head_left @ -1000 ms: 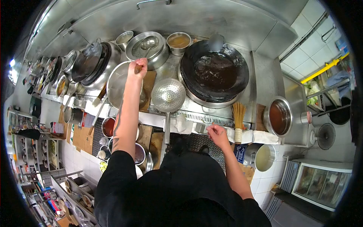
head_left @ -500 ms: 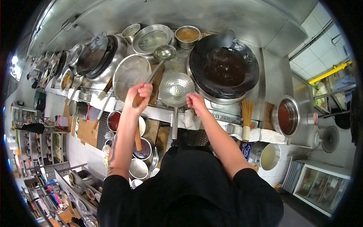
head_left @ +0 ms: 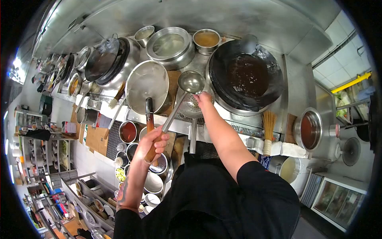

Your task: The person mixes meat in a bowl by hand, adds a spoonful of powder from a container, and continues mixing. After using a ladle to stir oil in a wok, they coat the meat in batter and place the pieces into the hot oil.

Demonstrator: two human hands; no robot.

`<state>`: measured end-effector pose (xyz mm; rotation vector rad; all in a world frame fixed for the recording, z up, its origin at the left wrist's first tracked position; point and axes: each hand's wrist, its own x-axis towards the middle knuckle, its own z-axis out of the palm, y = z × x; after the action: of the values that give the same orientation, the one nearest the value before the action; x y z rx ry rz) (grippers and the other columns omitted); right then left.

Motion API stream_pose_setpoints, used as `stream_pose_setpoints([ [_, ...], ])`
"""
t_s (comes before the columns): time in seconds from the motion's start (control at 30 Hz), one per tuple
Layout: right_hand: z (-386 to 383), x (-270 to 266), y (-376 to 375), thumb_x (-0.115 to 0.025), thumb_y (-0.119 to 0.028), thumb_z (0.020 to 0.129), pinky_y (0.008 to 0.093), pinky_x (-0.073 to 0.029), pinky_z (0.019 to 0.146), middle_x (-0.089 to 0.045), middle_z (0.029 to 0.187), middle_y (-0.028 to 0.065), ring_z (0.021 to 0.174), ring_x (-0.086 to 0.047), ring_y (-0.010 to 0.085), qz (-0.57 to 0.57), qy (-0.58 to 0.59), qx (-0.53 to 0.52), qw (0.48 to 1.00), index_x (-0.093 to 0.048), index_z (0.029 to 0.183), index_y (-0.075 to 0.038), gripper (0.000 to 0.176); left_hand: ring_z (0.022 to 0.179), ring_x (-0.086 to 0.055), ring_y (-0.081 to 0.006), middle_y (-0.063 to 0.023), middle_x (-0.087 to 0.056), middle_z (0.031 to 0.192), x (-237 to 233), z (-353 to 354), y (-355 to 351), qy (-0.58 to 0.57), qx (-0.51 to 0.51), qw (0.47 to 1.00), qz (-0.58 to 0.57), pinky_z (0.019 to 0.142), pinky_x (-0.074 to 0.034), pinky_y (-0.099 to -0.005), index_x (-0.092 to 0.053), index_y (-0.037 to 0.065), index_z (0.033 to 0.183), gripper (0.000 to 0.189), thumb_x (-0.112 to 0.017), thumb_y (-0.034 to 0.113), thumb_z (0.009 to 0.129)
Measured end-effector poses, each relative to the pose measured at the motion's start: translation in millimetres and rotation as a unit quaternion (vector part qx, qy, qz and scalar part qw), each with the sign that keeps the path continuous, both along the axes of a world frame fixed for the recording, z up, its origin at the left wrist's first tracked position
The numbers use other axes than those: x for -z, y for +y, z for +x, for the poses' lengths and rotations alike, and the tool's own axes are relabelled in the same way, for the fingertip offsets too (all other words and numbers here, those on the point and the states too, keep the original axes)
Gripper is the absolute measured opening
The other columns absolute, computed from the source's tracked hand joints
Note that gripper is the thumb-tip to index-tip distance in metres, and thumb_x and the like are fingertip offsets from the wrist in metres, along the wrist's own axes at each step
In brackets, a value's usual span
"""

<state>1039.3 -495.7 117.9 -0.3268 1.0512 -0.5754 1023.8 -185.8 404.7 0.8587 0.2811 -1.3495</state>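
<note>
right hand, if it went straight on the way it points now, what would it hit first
Most likely the bowl of the ladle, just ahead of the right hand; depth is unclear, so they may already be touching.

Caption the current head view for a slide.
Left hand grips a ladle, right hand near its bowl, beside a black wok.

Ladle apparently hides part of skimmer.

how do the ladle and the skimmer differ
The ladle has a solid bowl; the skimmer is full of holes. The ladle's bowl is smaller than the skimmer's. The left hand has its grip on the ladle's handle; the skimmer's handle is free. Both are silvery and long-handled.
</note>
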Motion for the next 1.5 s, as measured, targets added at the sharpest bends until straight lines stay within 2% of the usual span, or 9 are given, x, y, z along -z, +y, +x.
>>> stream_pose_setpoints([
  [0.37,11,20,2,-0.059,-0.027,0.102,0.0351,-0.035,0.041,-0.054,0.065,0.0038,0.051,-0.051,0.0177,0.025,0.1,0.07,0.992,-0.057,0.09,-0.008,0.022,0.054,-0.041,-0.0056,-0.0033,-0.052,0.09,-22,-18,25,-0.15,0.065,0.985,0.059,0.043,-0.034,-0.0203,-0.032,0.01,0.155,0.056,-0.05,0.022,0.104],
  [0.9,22,39,2,-0.064,-0.008,0.086,0.039,-0.052,0.055,-0.063,0.078,0.0083,0.064,-0.061,0.0239,-0.181,0.136,-0.141,0.964,-0.064,0.086,-0.005,0.003,0.056,-0.046,-0.0055,0.0016,-0.053,0.081,-23,-37,38,-0.388,0.11,0.909,0.11,0.052,-0.04,-0.0205,-0.027,0.006,0.159,0.059,-0.049,0.007,0.104],
  [0.97,18,70,-13,-0.063,-0.008,0.084,0.0403,-0.051,0.051,-0.062,0.077,0.0097,0.065,-0.063,0.0247,-0.711,0.371,-0.389,0.453,-0.065,0.079,-0.001,0.008,0.057,-0.045,-0.0047,0.0028,-0.052,0.079,-19,-39,41,-0.422,0.119,0.891,0.121,0.053,-0.04,-0.0202,-0.028,0.006,0.158,0.059,-0.05,0.007,0.103],
  [1.0,23,60,-13,-0.063,-0.008,0.084,0.0403,-0.051,0.051,-0.062,0.077,0.0097,0.065,-0.063,0.0247,-0.711,0.371,-0.389,0.453,-0.065,0.079,-0.001,0.008,0.058,-0.046,-0.0043,0.003,-0.053,0.077,-14,-40,43,-0.479,0.136,0.857,0.135,0.054,-0.04,-0.0204,-0.03,0.005,0.157,0.059,-0.051,0.006,0.103],
  [1.07,32,18,-8,-0.062,-0.011,0.083,0.0447,-0.053,0.056,-0.067,0.075,0.0126,0.068,-0.067,0.0291,-0.186,0.222,-0.245,0.925,-0.068,0.081,-0.001,0.012,0.059,-0.047,-0.0039,0.0032,-0.053,0.076,-13,-41,42,-0.534,0.153,0.819,0.147,0.055,-0.041,-0.0207,-0.032,0.004,0.156,0.058,-0.053,0.006,0.102],
  [1.2,23,-13,-1,-0.068,-0.011,0.08,0.0438,-0.056,0.073,-0.073,0.088,0.0197,0.079,-0.072,0.0339,-0.332,0.246,-0.31,0.856,-0.072,0.077,0.001,0.013,0.062,-0.048,-0.0036,0.0026,-0.054,0.074,13,-22,31,-0.641,0.139,0.742,0.14,0.057,-0.043,-0.0219,-0.037,0.001,0.153,0.056,-0.055,0.006,0.1],
  [1.27,22,4,-2,-0.069,-0.013,0.081,0.0443,-0.056,0.078,-0.073,0.093,0.0228,0.087,-0.071,0.0378,-0.607,0.314,-0.359,0.635,-0.074,0.081,-0.001,0.013,0.064,-0.053,-0.0088,-0.003,-0.063,0.077,-6,-4,3,-0.612,0.119,0.768,0.149,0.061,-0.047,-0.0268,-0.04,-0.002,0.15,0.055,-0.057,0.006,0.099],
  [1.37,7,8,13,-0.063,-0.015,0.082,0.0469,-0.055,0.078,-0.072,0.092,0.0215,0.088,-0.069,0.0398,-0.641,0.356,-0.428,0.529,-0.075,0.082,-0.002,0.018,0.081,-0.067,-0.0307,-0.0258,-0.07,0.096,-1,67,-54,-0.799,0.112,0.57,0.158,0.079,-0.053,-0.0399,-0.046,-0.002,0.146,0.053,-0.059,0.014,0.097],
  [1.5,-34,-28,42,-0.065,-0.011,0.082,0.0453,-0.056,0.084,-0.072,0.091,0.0211,0.09,-0.07,0.0406,-0.575,0.318,-0.408,0.633,-0.075,0.08,-0.004,0.012,0.103,-0.065,-0.0464,-0.0331,-0.066,0.104,11,154,-147,-0.784,0.147,0.537,0.274,0.089,-0.051,-0.0484,-0.057,-0.004,0.132,0.047,-0.056,0.022,0.093],
])
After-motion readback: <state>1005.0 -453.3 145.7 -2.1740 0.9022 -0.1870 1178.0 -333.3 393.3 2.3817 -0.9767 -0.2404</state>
